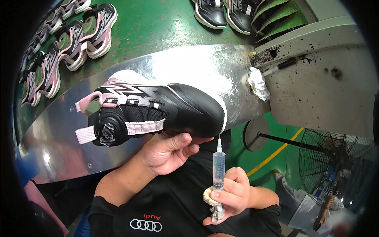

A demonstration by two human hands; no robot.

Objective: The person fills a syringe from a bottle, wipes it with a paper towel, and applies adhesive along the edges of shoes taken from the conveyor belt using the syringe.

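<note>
A black and pink sports shoe (193, 108) with a white sole lies tilted on its side over the metal sheet, toe to the right. My left hand (169, 154) grips it from beneath near the toe, thumb and fingers curled against the black upper. In my right hand (235, 191) is a clear syringe (218, 168), held upright with its needle pointing away from me. The needle tip meets the edge of the toe or sits just beside it; I cannot tell which. Off-white lumpy material (210, 196) surrounds the syringe's plunger end.
The shiny metal sheet (67, 138) spans the green table (146, 29). Several pink and black shoes (49, 71) line the far left; two black shoes (209, 14) stand at the back. Crumpled white tissue (258, 83) rests at right. Beyond are a fan (335, 158) and another person (308, 211).
</note>
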